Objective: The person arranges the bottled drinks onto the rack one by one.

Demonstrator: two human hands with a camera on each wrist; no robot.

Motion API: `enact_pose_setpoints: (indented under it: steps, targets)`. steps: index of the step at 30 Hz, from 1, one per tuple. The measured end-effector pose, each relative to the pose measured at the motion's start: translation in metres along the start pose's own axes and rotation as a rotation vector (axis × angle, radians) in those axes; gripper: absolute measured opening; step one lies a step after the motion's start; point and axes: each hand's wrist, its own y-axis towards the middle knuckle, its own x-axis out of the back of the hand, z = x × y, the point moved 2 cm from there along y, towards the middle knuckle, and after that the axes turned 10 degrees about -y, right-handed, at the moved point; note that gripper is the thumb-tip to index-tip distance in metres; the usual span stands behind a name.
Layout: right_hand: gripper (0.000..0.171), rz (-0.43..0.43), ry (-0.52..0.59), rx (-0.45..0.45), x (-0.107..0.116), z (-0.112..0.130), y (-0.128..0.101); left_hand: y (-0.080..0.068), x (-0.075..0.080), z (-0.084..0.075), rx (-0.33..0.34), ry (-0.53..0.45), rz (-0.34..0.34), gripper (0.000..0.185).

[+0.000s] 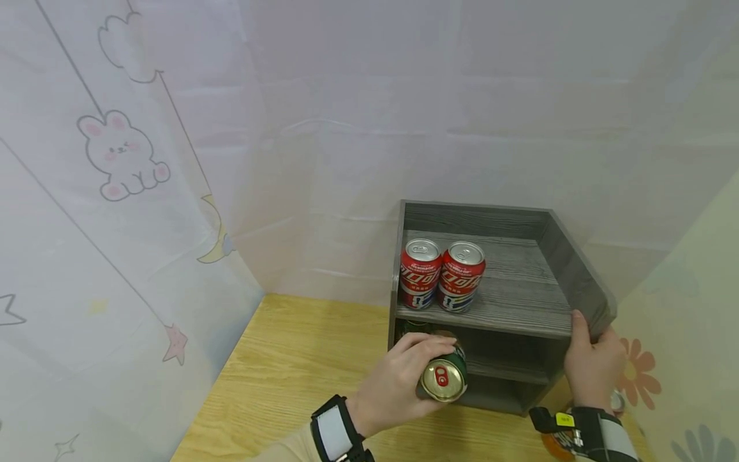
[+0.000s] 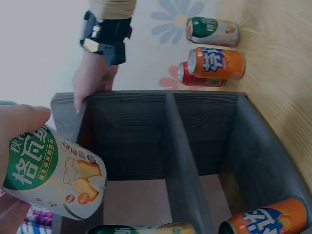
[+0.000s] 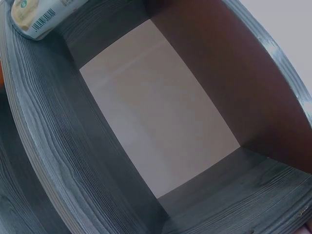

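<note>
The left hand [image 1: 395, 380] grips a green-and-white can [image 1: 446, 378] just in front of the middle shelf [image 1: 508, 370], the right hand [image 1: 594, 369] pinches the right side of the grey rack [image 1: 514, 273], four cans [image 1: 460, 282] seem put away there, and three more cans [image 2: 219, 63] are still on the table [image 1: 312, 340] at right.

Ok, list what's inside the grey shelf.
Two red cans up top; a green can and an orange can below. In the head view, the left hand and held can cover part of the lower left interior.
</note>
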Motion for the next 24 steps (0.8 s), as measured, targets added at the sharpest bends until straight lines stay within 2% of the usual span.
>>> enact_pose_setpoints:
  steps: [10, 17, 20, 24]
  targets:
    - [0.043, -0.021, -0.007, 0.014, 0.0, 0.0, 0.0, -0.005, -0.024, 0.014, -0.018, 0.084, 0.074, 0.085]
    - [0.044, -0.003, -0.006, 0.004, -0.001, -0.002, 0.0, -0.006, -0.035, 0.027, -0.013, 0.144, 0.094, 0.081]
    - [0.045, -0.003, -0.006, -0.001, -0.002, -0.003, 0.0, -0.006, -0.039, 0.031, 0.001, 0.147, 0.104, 0.08]
    - [0.045, -0.009, -0.005, -0.002, -0.002, -0.002, 0.0, -0.006, -0.041, 0.034, 0.051, 0.104, 0.127, 0.079]
